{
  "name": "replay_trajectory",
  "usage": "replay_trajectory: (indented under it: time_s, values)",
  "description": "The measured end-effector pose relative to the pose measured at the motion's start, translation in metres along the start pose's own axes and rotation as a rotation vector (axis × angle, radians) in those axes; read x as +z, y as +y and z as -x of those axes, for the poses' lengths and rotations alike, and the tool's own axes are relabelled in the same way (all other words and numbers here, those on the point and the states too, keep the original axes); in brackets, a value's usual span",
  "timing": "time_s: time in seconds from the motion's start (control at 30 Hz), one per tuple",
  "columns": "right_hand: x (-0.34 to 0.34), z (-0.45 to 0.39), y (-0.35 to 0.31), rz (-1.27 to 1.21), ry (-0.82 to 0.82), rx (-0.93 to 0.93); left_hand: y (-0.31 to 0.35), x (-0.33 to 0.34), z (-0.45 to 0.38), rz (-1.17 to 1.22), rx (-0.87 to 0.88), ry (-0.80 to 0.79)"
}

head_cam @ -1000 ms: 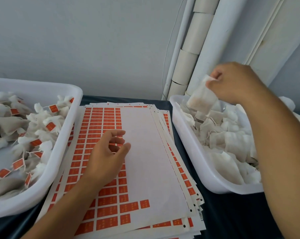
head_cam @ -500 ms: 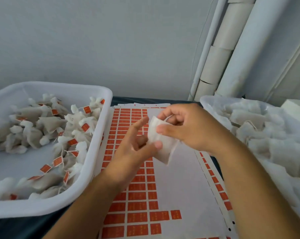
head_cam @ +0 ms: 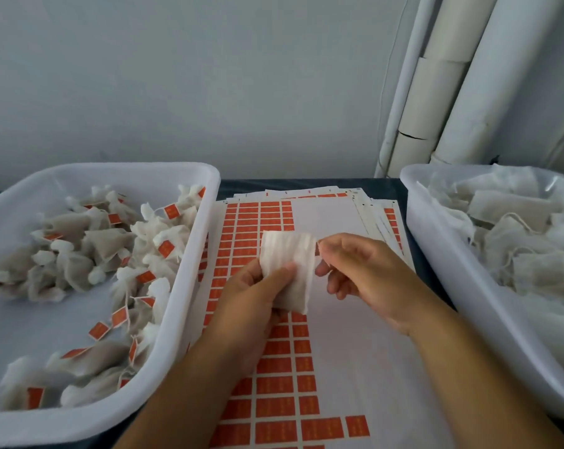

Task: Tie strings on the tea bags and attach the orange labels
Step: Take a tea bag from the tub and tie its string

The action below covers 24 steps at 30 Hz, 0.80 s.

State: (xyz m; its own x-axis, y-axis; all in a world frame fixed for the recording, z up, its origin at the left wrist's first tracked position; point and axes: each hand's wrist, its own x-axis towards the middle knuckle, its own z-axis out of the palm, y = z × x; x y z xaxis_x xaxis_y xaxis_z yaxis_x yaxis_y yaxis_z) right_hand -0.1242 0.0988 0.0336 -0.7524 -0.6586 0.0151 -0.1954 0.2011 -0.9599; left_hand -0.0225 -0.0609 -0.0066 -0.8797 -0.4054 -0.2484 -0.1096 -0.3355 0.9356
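No text is legible. The orange labels (head_cam: pixel 276 406) on the sheet (head_cam: pixel 355 351) carry faint printed marks, too small and blurred to read.

Two bare forearms, no sleeves in view, nothing on wrists. L hand (head_cam: pixel 254 296) & R hand (head_cam: pixel 360 270) both bare: no gloves, no rings, no watch. Nails short, unpainted where they show. Arms enter from bottom edge; rest of person out of frame.

Plain pale wall (head_cam: pixel 209 76) behind a dark table (head_cam: pixel 306 183); white pipes (head_cam: pixel 442 76), perhaps cardboard tubes, standing at right.
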Motion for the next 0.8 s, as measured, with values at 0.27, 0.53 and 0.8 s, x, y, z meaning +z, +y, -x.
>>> replay_trajectory:
  time_s: [0.27,0.53,0.8]
  values:
    - [-0.001,0.008,0.001,-0.024,0.061,-0.054,0.003,0.006,0.008,0.163,-0.168,-0.106]
    - [0.000,0.009,0.001,-0.445,-0.064,0.026,0.005,0.011,0.016,-0.116,-0.010,-0.276]
    - [-0.003,0.008,0.003,-0.672,-0.071,0.041,-0.002,0.015,0.018,-0.639,0.233,-0.110]
